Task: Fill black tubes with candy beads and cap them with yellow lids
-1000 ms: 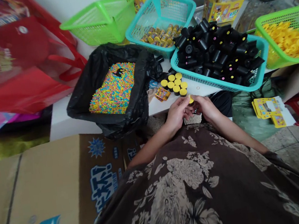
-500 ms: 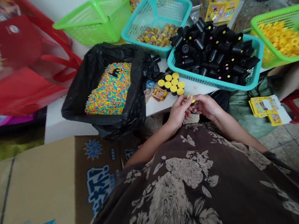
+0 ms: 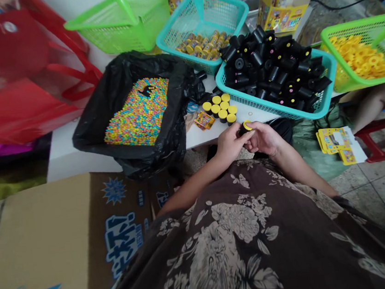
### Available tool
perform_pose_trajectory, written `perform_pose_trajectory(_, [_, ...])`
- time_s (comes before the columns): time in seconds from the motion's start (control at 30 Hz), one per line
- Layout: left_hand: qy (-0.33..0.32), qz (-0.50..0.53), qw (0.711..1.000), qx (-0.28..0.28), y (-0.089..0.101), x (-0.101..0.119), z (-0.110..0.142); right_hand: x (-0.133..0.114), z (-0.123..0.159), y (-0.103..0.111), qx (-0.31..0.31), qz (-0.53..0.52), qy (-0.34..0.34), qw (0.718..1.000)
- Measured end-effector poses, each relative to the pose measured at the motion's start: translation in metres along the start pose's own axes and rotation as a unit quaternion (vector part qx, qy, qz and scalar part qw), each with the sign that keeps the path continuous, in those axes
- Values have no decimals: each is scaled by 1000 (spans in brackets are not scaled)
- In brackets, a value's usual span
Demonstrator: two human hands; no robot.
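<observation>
On the white surface (image 3: 205, 133) we see a teal basket (image 3: 279, 112) of black tubes (image 3: 267, 66), with a cluster of capped tubes (image 3: 219, 109) beside it. Our left hand (image 3: 230, 142) and right hand (image 3: 264, 138) grip one yellow-capped tube (image 3: 245, 127) between them, just off the surface edge.

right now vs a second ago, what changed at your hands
The small black yellow-capped tube between the left hand and right hand has turned, showing more of its black body. Both hands still hold it. The cluster of yellow-capped tubes on the white table stayed put.
</observation>
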State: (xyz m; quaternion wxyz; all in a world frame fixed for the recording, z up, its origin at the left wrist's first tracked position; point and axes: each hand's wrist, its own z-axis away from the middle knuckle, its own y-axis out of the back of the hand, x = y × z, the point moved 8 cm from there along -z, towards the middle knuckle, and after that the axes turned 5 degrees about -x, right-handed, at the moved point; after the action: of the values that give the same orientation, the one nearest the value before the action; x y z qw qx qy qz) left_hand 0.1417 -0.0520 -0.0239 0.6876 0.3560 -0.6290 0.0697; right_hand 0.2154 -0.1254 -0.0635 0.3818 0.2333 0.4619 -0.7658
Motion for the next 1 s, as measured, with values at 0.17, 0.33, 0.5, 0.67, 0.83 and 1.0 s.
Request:
perform_pose_trajectory(0.17, [-28,-23,999,15,2,2,3,2,-2,0,2,15,9,1000])
perform_pose_trajectory(0.33, [-66,-67,995,27,4,6,4,-3,0,6,56,50,54,996])
perform_pose_trajectory(0.5, [-70,-152,986,23,2,8,5,-4,2,7,101,51,69,991])
perform_pose_trajectory(0.67, [-58,-187,981,5,-2,7,5,-4,2,5,116,41,63,990])
perform_pose_trajectory(0.83, [-27,-221,975,-3,-3,5,3,-4,1,-1,122,31,74,989])
perform_pose_trajectory(1.0, [-1,-257,966,-10,-3,3,1,-5,1,2,145,49,90,984])
